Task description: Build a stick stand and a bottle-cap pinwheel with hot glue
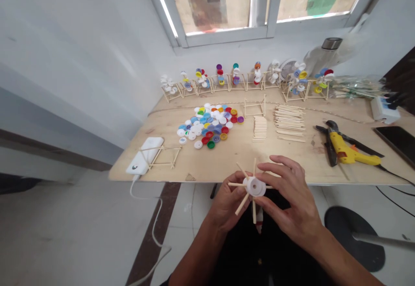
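A white round hub (254,186) with several wooden sticks spreading out like spokes is held over my lap, just off the table's front edge. My left hand (227,201) grips it from the left and behind, among the sticks. My right hand (288,191) curves round its right side, with thumb and fingers at the hub. On the table (207,167) lies a pile of coloured bottle caps (211,144). To its right are short sticks (260,128) and a stack of longer sticks (289,122).
Small stick stands with cap wheels (236,78) line the back. A yellow glue gun (346,148), black pliers (330,147) and a phone (397,141) lie right. A stick frame (160,164) touches a white power bank (142,156) at left; a stool (353,236) stands below.
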Available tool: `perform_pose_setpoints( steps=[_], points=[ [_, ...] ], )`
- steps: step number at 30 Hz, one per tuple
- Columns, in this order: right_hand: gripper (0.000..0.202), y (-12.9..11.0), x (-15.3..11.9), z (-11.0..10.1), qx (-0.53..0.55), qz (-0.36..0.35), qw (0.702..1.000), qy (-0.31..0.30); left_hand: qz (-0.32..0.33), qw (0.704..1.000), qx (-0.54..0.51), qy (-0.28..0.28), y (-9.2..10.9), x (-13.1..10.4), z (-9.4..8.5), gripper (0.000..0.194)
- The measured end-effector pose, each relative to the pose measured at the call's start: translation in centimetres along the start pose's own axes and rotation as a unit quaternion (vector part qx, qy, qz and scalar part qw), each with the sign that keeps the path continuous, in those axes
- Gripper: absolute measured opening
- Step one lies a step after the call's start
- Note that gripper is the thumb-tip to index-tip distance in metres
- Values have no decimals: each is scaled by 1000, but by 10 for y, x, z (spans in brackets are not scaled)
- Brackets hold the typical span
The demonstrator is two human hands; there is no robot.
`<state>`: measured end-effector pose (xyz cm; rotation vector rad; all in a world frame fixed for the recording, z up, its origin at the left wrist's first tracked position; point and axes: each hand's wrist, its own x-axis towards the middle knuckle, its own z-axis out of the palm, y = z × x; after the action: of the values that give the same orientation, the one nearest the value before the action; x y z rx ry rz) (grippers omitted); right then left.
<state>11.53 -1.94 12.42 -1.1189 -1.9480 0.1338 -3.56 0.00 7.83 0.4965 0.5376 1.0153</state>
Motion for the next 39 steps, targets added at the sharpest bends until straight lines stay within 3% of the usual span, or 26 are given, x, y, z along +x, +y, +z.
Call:
perform_pose_setpoints(
  steps=[21,26,30,34,39],
  points=[
    [28,14,-15,12,91,5,996,20,-11,999,3,31,-3,-3,4,31],
    [30,18,-16,21,94,10,995,33,-10,999,13,39,-5,2,-2,33],
    [28,24,-15,31,46,40,997,41,-6,999,1,54,-5,10,-7,29],
    [40,33,-16,31,22,81,995,57,28,995,40,90,0,16,-6,30],
    [28,42,-25,25,71,172,979,79,80,985,79,129,9,18,-1,32]
  ],
)
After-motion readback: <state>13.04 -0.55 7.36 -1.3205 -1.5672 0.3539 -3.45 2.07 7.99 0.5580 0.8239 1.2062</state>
